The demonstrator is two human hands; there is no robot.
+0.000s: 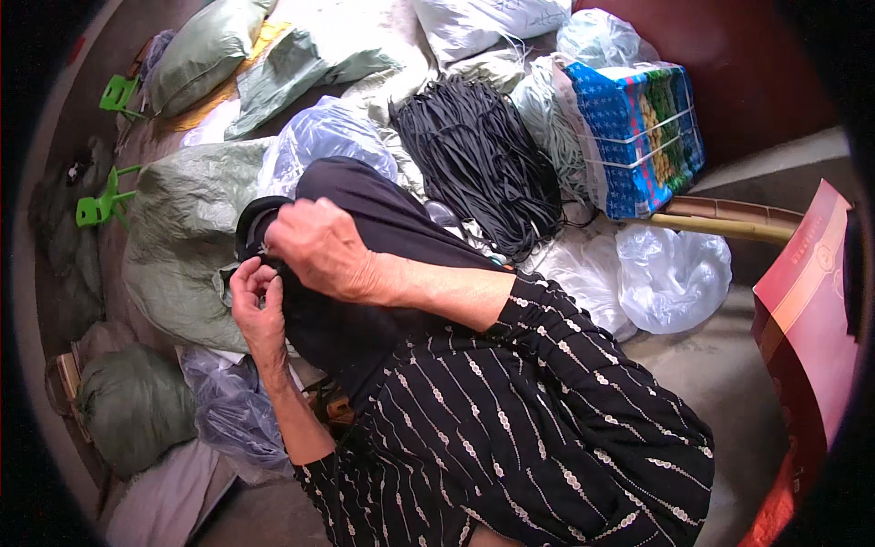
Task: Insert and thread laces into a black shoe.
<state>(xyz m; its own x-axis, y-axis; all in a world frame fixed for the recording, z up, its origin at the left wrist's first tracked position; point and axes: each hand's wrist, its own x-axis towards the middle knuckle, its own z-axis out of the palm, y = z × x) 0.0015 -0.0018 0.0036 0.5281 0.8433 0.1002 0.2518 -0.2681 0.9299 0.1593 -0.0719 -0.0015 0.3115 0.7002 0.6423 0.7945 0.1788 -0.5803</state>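
Note:
My right hand (321,251) is closed in a fist over my dark-trousered knee, the fingers curled toward the left. Just below it is my left hand (260,305), with bent fingers and the thumb close to the fingertips. A curved black band (248,226) shows beside the right fist, and a small pale bit (263,248) lies between the two hands. Whatever either hand pinches is too small or too hidden to name. Beyond my knee is a large bundle of black cords (483,164), apart from both hands.
Green-grey woven sacks (182,228) spread to the left, near two small green chairs (108,196). Clear plastic bags (674,278) lie to the right, below a blue patterned box (629,137) tied with string. A red and pink cardboard panel (807,301) stands at far right.

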